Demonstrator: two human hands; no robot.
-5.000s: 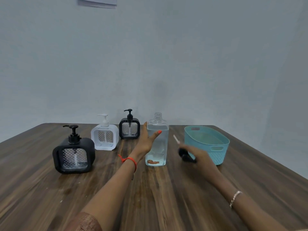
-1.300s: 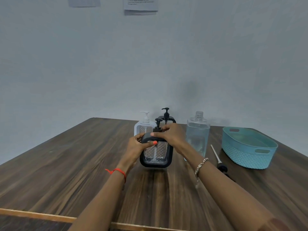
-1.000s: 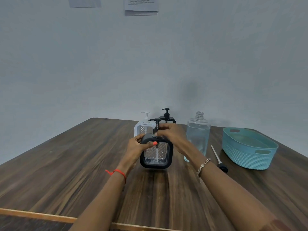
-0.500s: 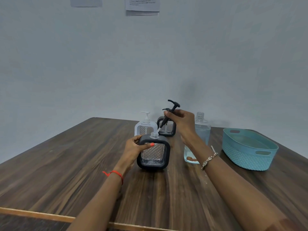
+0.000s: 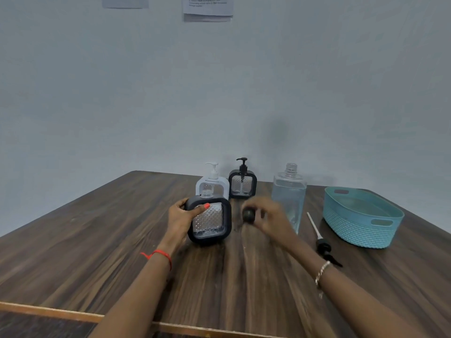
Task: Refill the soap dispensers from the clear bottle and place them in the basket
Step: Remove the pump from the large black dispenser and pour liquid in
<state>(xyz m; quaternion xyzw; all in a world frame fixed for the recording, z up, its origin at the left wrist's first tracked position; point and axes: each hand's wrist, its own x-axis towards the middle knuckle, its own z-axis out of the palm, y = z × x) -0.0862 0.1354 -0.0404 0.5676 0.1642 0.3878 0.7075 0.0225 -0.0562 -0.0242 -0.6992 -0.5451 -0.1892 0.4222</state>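
Observation:
A black square soap dispenser stands on the wooden table with its neck open and no pump in it. My left hand grips its left side. Just right of it, my right hand, blurred, holds that dispenser's black pump head low over the table. Behind stand a white dispenser and a smaller black dispenser, both with pumps on. The uncapped clear bottle stands further right, partly behind my right hand.
A teal basket sits at the right side of the table. Another black pump with a long white tube lies on the wood between the bottle and the basket. The table's front edge runs below my forearms. Papers hang on the wall.
My right hand unscrewed the pump from the black dispenser, lifted it out, and has now brought it down beside the dispenser. My left hand kept hold of the dispenser throughout.

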